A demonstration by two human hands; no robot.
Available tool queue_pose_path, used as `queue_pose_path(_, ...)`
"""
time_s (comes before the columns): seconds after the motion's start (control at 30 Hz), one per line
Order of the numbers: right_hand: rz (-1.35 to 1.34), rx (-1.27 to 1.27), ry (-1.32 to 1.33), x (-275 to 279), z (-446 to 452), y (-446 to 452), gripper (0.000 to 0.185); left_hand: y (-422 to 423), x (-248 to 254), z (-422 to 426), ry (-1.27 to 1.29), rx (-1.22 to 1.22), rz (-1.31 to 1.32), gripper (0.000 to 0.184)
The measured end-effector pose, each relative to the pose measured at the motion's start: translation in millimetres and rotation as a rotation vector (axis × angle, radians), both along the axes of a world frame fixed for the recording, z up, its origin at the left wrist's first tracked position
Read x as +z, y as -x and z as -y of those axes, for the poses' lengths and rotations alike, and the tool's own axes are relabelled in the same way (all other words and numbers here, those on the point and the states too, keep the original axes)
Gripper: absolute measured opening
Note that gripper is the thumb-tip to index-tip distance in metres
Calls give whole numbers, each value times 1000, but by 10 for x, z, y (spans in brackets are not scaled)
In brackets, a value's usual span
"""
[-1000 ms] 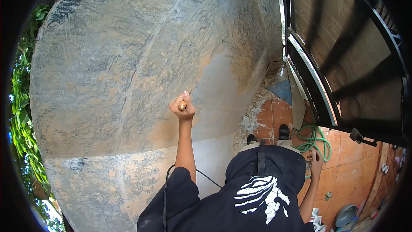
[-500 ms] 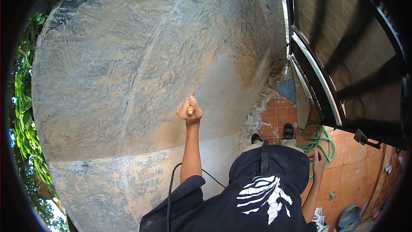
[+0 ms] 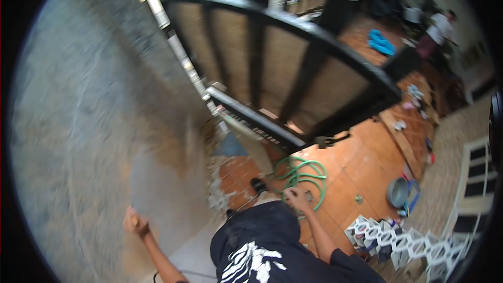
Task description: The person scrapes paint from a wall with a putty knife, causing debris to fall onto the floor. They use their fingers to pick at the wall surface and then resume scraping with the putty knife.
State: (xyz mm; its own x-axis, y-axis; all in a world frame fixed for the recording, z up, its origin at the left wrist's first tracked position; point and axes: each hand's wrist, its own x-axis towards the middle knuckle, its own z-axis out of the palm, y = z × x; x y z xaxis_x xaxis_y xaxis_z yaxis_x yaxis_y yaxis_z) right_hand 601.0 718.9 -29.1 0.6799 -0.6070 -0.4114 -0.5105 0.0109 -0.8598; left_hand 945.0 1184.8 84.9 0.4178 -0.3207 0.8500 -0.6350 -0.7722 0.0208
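Against the scraped grey wall (image 3: 78, 141), at the lower left, my left hand (image 3: 136, 224) is wrapped round a small light-brown handle (image 3: 135, 220). Whatever the handle belongs to is hidden by the fist. My right hand (image 3: 297, 199) hangs beside my body, over the orange tiles near a coiled green hose (image 3: 320, 178). Its fingers are curled and blurred, so whether they hold anything is unclear. A dark cable (image 3: 196, 273) runs by my left forearm.
A black metal gate (image 3: 314, 31) stands ahead, with pale debris (image 3: 220, 197) on the floor at the wall's foot. To the right are a grey basin (image 3: 398, 193), a white lattice rack (image 3: 403, 238) and a blue item (image 3: 381, 43). Another person (image 3: 439, 29) is at the upper right.
The view has swung to the right, so wall and left hand now appear farther left, and more floor, the rack and another person show. My left hand still grips the handle.
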Motion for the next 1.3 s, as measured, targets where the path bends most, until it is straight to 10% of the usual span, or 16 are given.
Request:
queue_pose_path(0.23, 16, 11, 32, 215, -64, -21, 28, 336, 784, 785, 51, -124, -129, 26)
queue_pose_path(0.87, 51, -104, 179, 97, -266, 544, 45, -84, 112, 280, 57, -164, -175, 47)
queue_pose_path(1.3, -98, -139, 56, 172, -180, 600, 29, 120, 514, 632, 120, -180, 29, 52)
